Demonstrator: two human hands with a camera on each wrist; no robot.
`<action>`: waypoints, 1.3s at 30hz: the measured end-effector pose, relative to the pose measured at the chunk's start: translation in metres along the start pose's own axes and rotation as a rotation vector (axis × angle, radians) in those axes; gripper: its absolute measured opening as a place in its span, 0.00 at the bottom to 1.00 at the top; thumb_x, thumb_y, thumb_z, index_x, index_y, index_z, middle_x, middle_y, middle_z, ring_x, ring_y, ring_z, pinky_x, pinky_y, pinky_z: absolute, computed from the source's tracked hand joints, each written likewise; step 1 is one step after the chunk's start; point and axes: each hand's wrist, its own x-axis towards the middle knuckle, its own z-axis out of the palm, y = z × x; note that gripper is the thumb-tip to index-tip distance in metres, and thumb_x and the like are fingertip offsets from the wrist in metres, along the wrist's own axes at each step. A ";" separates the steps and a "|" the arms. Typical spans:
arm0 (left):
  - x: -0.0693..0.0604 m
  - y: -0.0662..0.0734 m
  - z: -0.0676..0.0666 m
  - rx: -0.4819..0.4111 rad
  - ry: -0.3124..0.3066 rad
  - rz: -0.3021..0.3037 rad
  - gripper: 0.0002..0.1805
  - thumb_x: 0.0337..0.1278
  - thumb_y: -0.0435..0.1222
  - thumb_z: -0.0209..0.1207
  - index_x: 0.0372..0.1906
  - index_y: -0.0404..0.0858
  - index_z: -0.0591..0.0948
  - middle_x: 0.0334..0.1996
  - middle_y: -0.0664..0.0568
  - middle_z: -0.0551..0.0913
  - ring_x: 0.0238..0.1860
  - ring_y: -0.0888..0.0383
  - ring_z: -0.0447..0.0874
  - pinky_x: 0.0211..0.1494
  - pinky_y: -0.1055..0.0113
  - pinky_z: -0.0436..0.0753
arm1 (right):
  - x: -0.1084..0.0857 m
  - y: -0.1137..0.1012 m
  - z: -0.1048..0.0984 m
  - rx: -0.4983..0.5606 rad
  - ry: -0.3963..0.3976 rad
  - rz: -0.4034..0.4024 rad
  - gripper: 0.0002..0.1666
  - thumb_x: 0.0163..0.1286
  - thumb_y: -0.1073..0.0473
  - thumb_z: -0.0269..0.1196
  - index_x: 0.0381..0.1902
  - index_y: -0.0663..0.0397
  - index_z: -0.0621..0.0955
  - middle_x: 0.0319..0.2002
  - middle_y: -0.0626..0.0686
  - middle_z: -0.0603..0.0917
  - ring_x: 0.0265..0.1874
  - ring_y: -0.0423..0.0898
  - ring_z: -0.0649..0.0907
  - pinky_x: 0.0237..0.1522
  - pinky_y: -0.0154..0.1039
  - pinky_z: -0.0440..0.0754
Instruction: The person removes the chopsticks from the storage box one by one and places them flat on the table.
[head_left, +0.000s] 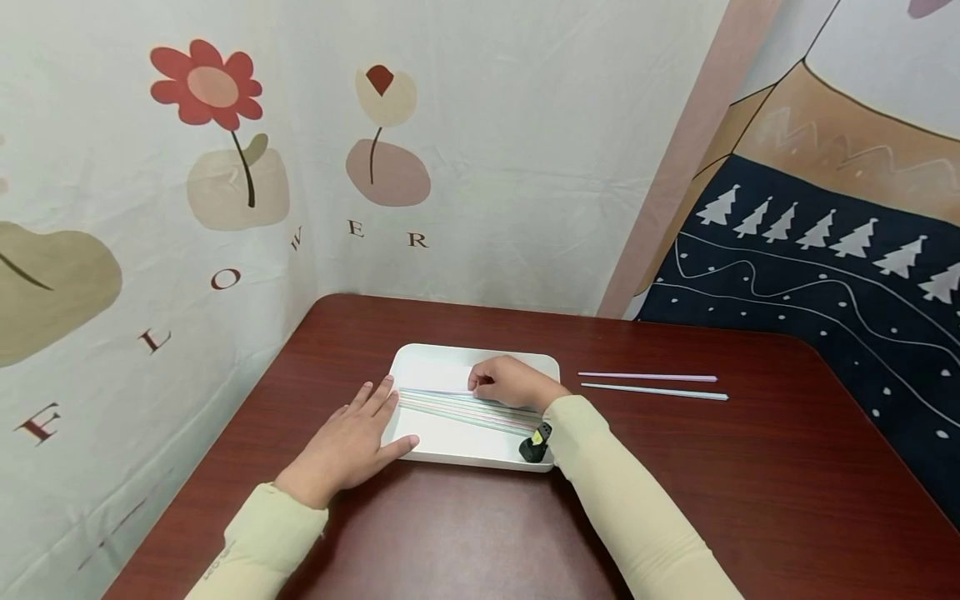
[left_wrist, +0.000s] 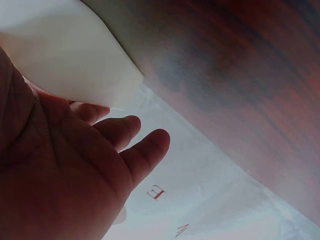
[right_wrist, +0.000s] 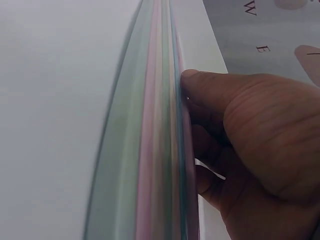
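A white tray lies on the table with a row of pastel chopsticks side by side in it. My left hand rests at the tray's left edge, fingers spread and straight; its palm shows in the left wrist view beside the tray wall. Over the tray, my right hand has its fingers curled at the far side of the row. The right wrist view shows that hand pinching the outermost purple-pink chopstick, close against a blue one.
To the tray's right, a pink-purple chopstick and a light blue chopstick lie roughly parallel on the brown table. Behind the table hangs a printed fabric wall. A black wrist device sits by the right cuff.
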 end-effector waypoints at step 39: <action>0.000 -0.001 -0.002 -0.013 -0.014 0.006 0.51 0.67 0.68 0.42 0.73 0.28 0.64 0.78 0.39 0.51 0.75 0.34 0.50 0.69 0.37 0.62 | 0.000 -0.010 -0.010 -0.097 0.121 -0.042 0.07 0.74 0.64 0.59 0.37 0.47 0.82 0.35 0.42 0.81 0.34 0.41 0.77 0.40 0.37 0.77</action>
